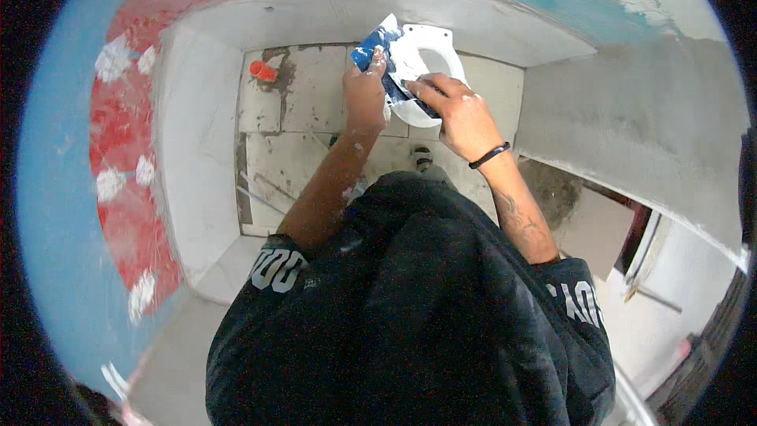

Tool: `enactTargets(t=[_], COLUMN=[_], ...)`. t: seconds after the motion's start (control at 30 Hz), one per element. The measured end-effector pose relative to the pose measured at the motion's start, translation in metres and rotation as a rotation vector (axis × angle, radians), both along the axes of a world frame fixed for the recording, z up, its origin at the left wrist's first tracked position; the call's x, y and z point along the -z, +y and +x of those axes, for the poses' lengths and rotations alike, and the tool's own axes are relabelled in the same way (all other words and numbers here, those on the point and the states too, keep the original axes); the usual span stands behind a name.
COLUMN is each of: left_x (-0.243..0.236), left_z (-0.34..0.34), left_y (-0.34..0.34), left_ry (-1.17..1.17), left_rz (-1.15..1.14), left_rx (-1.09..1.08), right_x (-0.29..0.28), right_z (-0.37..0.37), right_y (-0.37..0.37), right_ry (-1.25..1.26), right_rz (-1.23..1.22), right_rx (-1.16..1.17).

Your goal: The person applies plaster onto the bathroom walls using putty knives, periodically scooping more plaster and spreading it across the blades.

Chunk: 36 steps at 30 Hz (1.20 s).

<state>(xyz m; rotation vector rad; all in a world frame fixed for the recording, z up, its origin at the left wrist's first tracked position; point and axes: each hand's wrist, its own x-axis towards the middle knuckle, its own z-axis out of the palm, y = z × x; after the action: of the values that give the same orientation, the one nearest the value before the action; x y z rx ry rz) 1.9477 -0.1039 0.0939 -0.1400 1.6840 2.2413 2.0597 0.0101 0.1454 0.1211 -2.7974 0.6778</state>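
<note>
Near the top centre my left hand (367,91) grips a flat blue putty board (366,54) smeared with thick white paste (406,59), held upright and tilted. My right hand (465,114), with a black band on its wrist, is closed on a dark flat putty knife (422,106) pressed against the pasty side of the board. Just behind and below both tools is a white toilet fixture (451,59) with an oval opening and two small holes at its back edge, partly hidden by the tools and hands.
An orange plastic pipe piece (263,71) lies on the stained tiled floor (307,102). Pale low walls (197,150) enclose the space, beneath painted walls (126,134) with white patches. A shoe (423,158) shows below my hands. A gap with long narrow pieces (646,252) is at the right.
</note>
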Motion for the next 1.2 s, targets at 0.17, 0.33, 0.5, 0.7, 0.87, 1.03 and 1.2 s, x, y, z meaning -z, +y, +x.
enactTargets(t=[0.17, 0.33, 0.5, 0.7, 0.87, 1.03, 1.2], left_x=[0.003, -0.006, -0.063, -0.07, -0.131, -0.133, -0.215], left_z=[0.006, -0.023, 0.028, 0.072, 0.123, -0.113, -0.16], left_y=[-0.012, -0.013, -0.017, 0.002, 0.058, 0.016, 0.081], left_ry=[-0.151, -0.104, 0.776, 0.108, 0.152, 0.572, 0.739], left_rz=[0.179, 0.192, -0.524, -0.306, -0.344, -0.495, -0.528], left_rx=[0.134, 0.25, 0.716, 0.621, 0.819, 0.815, 0.947], right_x=[0.0, -0.019, 0.0, 0.047, 0.053, 0.093, 0.081], right_z=[0.028, 0.039, 0.164, 0.221, 0.307, 0.123, 0.125], right_y=[-0.031, -0.011, 0.029, 0.042, 0.104, 0.042, 0.097], right_ry=[-0.138, -0.151, 0.103, 0.786, 0.726, 0.739, 0.715], right_rz=[0.013, -0.346, -1.901, -2.509, -2.523, -2.397, -2.384], right_rx=[0.104, 0.003, -0.122, 0.067, 0.0, 0.027, -0.033])
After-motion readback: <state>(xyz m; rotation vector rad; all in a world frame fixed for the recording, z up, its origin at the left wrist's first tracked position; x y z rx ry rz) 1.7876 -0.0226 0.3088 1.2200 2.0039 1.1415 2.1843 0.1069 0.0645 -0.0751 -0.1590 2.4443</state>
